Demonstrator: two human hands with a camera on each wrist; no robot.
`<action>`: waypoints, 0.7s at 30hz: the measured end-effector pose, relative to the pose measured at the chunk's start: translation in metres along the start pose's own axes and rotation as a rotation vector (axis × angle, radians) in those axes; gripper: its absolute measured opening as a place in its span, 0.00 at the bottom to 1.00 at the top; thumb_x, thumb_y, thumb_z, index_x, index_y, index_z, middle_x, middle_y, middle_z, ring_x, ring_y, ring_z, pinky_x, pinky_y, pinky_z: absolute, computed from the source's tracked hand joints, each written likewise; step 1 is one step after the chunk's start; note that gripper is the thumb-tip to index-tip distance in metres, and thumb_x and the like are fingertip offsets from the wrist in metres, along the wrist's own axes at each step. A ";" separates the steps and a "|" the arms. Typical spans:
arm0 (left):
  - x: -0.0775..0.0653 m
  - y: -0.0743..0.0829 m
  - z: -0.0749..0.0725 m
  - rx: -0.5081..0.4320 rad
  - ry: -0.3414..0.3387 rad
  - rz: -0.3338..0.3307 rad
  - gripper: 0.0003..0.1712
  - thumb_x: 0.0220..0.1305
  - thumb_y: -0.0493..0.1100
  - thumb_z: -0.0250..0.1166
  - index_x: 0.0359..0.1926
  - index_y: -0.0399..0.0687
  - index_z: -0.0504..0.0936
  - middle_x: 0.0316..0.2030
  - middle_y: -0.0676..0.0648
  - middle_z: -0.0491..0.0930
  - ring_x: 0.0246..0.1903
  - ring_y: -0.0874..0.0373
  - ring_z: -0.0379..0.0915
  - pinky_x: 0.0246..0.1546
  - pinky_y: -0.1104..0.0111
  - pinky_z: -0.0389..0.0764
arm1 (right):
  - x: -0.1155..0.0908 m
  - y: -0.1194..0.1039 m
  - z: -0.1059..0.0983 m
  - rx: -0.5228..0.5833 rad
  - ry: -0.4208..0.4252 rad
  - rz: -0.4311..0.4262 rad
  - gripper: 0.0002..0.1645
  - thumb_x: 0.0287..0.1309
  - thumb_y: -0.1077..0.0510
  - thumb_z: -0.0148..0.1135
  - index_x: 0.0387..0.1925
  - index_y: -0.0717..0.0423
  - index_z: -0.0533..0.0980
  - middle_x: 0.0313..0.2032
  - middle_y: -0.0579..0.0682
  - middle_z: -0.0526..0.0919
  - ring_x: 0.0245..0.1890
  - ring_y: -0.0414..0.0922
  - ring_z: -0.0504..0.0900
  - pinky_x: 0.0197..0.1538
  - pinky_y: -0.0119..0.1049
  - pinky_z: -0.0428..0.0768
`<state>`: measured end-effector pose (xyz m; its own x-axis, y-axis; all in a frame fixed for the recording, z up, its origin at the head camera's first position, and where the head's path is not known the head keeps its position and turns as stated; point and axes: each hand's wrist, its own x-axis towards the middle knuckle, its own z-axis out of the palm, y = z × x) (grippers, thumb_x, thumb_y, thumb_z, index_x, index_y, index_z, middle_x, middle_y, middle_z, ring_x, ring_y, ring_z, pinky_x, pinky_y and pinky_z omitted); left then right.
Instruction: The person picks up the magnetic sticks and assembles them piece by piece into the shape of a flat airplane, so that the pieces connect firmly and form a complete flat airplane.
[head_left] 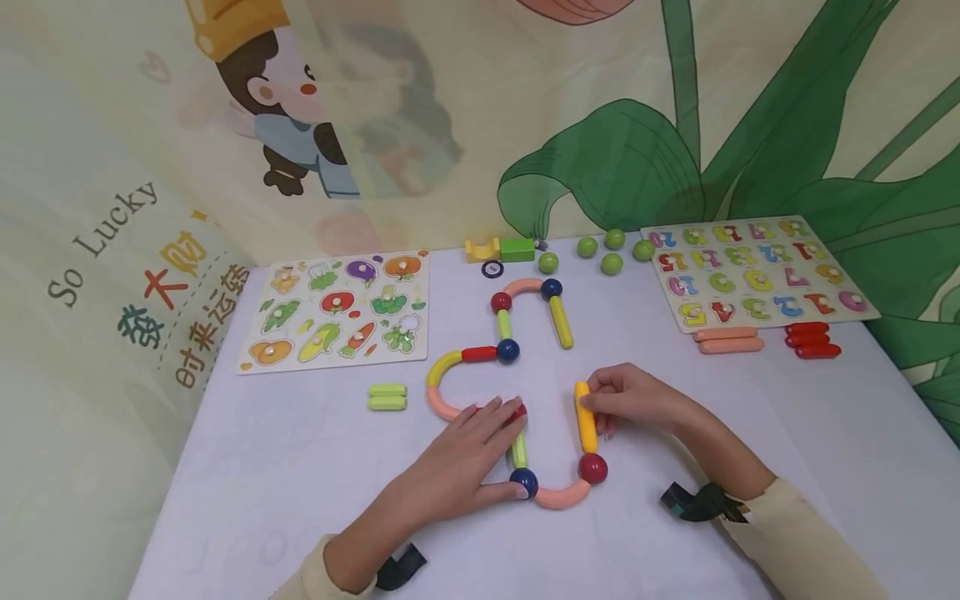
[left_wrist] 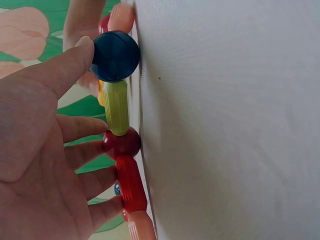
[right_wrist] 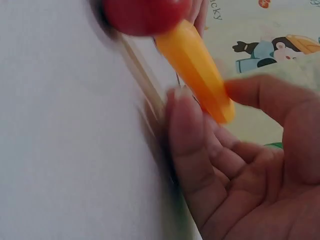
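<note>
A winding chain of magnetic rods and balls lies on the white table. My left hand [head_left: 463, 462] rests over its near part, fingers extended. In the left wrist view its thumb touches a blue ball [left_wrist: 116, 56], and its fingertips lie against a red ball [left_wrist: 123, 144] and a red rod [left_wrist: 131, 185]; a light green rod [left_wrist: 117, 107] joins the two balls. My right hand [head_left: 633, 398] pinches an orange-yellow rod [head_left: 586, 421] between thumb and finger. That rod's near end meets another red ball [head_left: 593, 468], which a curved pink rod [head_left: 564, 497] links to the blue ball.
Two light green rods [head_left: 387, 397] lie left of the chain. A vegetable puzzle board [head_left: 258, 331] and a number puzzle board [head_left: 855, 310] stand behind. Several green balls [head_left: 611, 264], pink rods [head_left: 731, 345], red rods [head_left: 817, 352] and yellow-green blocks [head_left: 517, 250] lie toward the back.
</note>
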<state>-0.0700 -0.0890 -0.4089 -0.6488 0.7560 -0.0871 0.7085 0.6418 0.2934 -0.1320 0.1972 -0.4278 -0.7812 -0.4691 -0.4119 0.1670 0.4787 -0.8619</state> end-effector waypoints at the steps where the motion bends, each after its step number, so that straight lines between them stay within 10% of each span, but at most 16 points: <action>1: 0.000 0.000 0.000 0.002 0.002 0.003 0.48 0.53 0.73 0.47 0.68 0.52 0.54 0.69 0.52 0.44 0.67 0.53 0.38 0.62 0.56 0.49 | -0.001 0.000 0.002 -0.003 -0.034 0.002 0.16 0.54 0.50 0.61 0.31 0.61 0.73 0.21 0.57 0.80 0.21 0.53 0.79 0.28 0.38 0.79; 21: 0.000 0.000 0.000 0.001 0.007 0.006 0.48 0.53 0.73 0.47 0.68 0.51 0.54 0.69 0.51 0.45 0.67 0.53 0.39 0.62 0.56 0.49 | -0.008 -0.004 0.012 -0.099 -0.177 0.089 0.17 0.55 0.48 0.59 0.24 0.59 0.75 0.17 0.56 0.79 0.11 0.47 0.75 0.12 0.25 0.64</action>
<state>-0.0703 -0.0890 -0.4092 -0.6464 0.7589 -0.0790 0.7128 0.6375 0.2925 -0.1188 0.1900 -0.4244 -0.6471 -0.5402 -0.5380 0.1641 0.5905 -0.7902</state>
